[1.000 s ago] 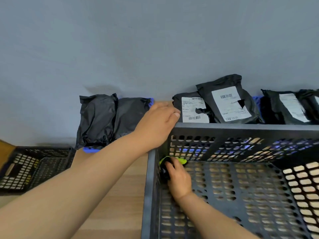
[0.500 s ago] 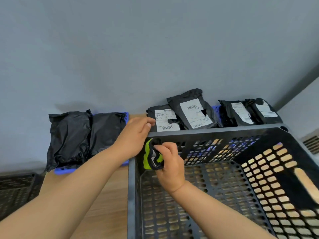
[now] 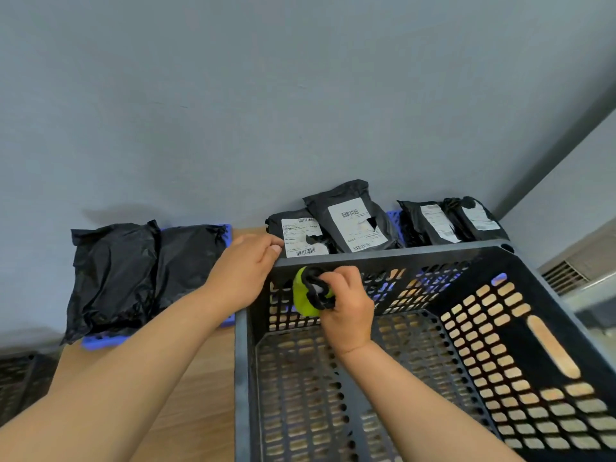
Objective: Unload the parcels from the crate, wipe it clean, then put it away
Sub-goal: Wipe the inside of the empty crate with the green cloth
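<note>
Lime-and-black cloth (image 3: 301,295) clenched in right hand (image 3: 350,305) against far inner wall of black perforated crate (image 3: 400,256), left hand (image 3: 243,271) gripping its far-left rim corner.

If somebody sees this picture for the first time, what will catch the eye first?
The big black perforated crate fills the lower right. At its far left corner the right hand holds a green-and-black cloth against the inside, while the left hand grips the rim. Behind it, labelled black parcels stand in a row.
</note>
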Demonstrator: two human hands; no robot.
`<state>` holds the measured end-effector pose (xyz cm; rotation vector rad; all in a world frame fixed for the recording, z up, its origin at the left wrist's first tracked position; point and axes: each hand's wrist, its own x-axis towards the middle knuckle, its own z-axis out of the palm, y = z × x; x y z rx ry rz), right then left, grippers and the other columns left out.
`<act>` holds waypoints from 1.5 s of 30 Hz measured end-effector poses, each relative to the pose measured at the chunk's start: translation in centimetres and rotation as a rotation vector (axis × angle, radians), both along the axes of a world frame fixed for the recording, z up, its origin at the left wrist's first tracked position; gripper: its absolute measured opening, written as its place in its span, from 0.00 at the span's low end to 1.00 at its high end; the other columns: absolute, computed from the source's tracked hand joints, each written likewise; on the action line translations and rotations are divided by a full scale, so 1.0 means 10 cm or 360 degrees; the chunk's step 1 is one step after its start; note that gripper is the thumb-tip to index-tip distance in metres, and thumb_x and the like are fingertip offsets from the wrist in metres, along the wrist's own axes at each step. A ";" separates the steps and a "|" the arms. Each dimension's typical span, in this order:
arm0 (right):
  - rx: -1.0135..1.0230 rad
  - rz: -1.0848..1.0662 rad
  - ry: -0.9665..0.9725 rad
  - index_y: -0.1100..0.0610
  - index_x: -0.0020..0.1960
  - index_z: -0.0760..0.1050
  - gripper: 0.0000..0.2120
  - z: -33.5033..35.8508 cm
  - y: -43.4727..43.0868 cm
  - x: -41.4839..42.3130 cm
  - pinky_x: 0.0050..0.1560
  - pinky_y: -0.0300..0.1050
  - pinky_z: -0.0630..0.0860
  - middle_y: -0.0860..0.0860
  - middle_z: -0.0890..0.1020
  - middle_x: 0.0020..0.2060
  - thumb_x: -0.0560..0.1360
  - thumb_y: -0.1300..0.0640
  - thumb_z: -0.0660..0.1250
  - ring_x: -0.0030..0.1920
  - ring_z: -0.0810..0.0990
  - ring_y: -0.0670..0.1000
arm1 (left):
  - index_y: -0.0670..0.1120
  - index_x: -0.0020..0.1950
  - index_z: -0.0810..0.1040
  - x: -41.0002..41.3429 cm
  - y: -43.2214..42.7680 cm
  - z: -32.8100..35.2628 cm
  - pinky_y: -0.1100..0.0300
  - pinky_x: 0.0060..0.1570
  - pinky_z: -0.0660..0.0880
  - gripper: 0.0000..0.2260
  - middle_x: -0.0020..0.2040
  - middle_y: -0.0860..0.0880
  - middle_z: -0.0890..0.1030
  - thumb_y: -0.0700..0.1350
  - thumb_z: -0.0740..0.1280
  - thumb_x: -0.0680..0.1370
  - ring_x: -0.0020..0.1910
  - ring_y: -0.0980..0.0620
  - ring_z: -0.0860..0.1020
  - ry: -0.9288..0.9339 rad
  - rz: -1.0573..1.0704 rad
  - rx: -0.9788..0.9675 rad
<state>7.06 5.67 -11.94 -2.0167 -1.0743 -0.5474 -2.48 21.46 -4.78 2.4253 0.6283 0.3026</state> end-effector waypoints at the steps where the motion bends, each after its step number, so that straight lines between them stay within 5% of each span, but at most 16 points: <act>1: 0.0000 -0.0028 0.0003 0.53 0.48 0.72 0.13 0.01 -0.05 0.05 0.25 0.36 0.66 0.46 0.70 0.45 0.64 0.63 0.62 0.36 0.74 0.50 | 0.48 0.64 0.75 0.00 0.00 0.01 0.53 0.60 0.70 0.15 0.60 0.50 0.77 0.48 0.53 0.83 0.61 0.52 0.71 0.0000 0.0003 -0.0005; 7: 0.0056 -0.0380 0.0331 0.57 0.47 0.74 0.18 0.01 -0.43 0.37 0.31 0.45 0.73 0.55 0.74 0.46 0.63 0.74 0.70 0.40 0.75 0.52 | 0.49 0.65 0.74 -0.01 -0.03 0.03 0.59 0.58 0.65 0.15 0.61 0.51 0.76 0.48 0.52 0.83 0.63 0.54 0.68 0.0030 0.0014 0.0010; 9: 0.0159 -0.0565 0.0533 0.61 0.47 0.75 0.14 0.06 -0.54 0.46 0.38 0.48 0.73 0.56 0.73 0.46 0.66 0.74 0.67 0.41 0.74 0.52 | 0.50 0.65 0.74 -0.01 -0.03 0.03 0.57 0.59 0.66 0.15 0.61 0.52 0.76 0.48 0.52 0.83 0.63 0.53 0.68 0.0033 0.0016 -0.0005; 12: 0.0269 -0.0846 0.0687 0.62 0.49 0.74 0.11 0.13 -0.65 0.58 0.40 0.37 0.64 0.57 0.73 0.49 0.69 0.72 0.65 0.42 0.70 0.48 | 0.50 0.65 0.74 -0.01 -0.03 0.02 0.56 0.60 0.66 0.15 0.61 0.52 0.76 0.48 0.52 0.83 0.64 0.53 0.67 0.0045 0.0018 -0.0014; 17: 0.0327 -0.1216 0.0865 0.61 0.54 0.73 0.12 0.17 -0.77 0.72 0.41 0.43 0.65 0.57 0.72 0.55 0.71 0.69 0.66 0.48 0.76 0.56 | 0.50 0.65 0.74 0.00 -0.04 0.02 0.58 0.58 0.66 0.16 0.61 0.52 0.76 0.47 0.51 0.83 0.63 0.54 0.68 0.0047 0.0016 -0.0011; 30: -0.0006 -0.0417 0.0617 0.61 0.50 0.75 0.18 -0.19 0.02 -0.23 0.37 0.47 0.74 0.57 0.73 0.48 0.62 0.72 0.72 0.40 0.77 0.59 | 0.49 0.64 0.74 0.00 0.00 -0.05 0.58 0.56 0.68 0.16 0.60 0.50 0.77 0.48 0.51 0.83 0.60 0.54 0.71 0.0012 0.0020 -0.0049; 36: -0.0025 -0.0336 0.0714 0.62 0.49 0.72 0.21 -0.24 0.34 -0.59 0.38 0.47 0.72 0.56 0.72 0.46 0.59 0.72 0.73 0.43 0.76 0.59 | 0.49 0.64 0.74 0.01 0.01 -0.07 0.52 0.60 0.71 0.16 0.60 0.49 0.77 0.48 0.51 0.83 0.60 0.53 0.72 0.0013 0.0033 -0.0093; 41: -0.0240 -0.0063 0.0464 0.58 0.49 0.71 0.28 -0.33 0.29 -0.63 0.39 0.46 0.78 0.56 0.75 0.46 0.53 0.73 0.74 0.45 0.79 0.58 | 0.50 0.63 0.75 0.03 0.03 -0.09 0.49 0.60 0.72 0.16 0.59 0.49 0.78 0.49 0.51 0.82 0.59 0.52 0.73 -0.0002 0.0045 -0.0149; 45: -0.0426 0.0176 0.0395 0.54 0.48 0.68 0.31 -0.33 0.40 -0.78 0.28 0.39 0.69 0.54 0.77 0.45 0.50 0.71 0.76 0.40 0.79 0.55 | 0.50 0.62 0.75 0.03 0.04 -0.10 0.48 0.59 0.72 0.15 0.57 0.51 0.79 0.47 0.51 0.82 0.59 0.53 0.73 -0.0007 0.0063 -0.0166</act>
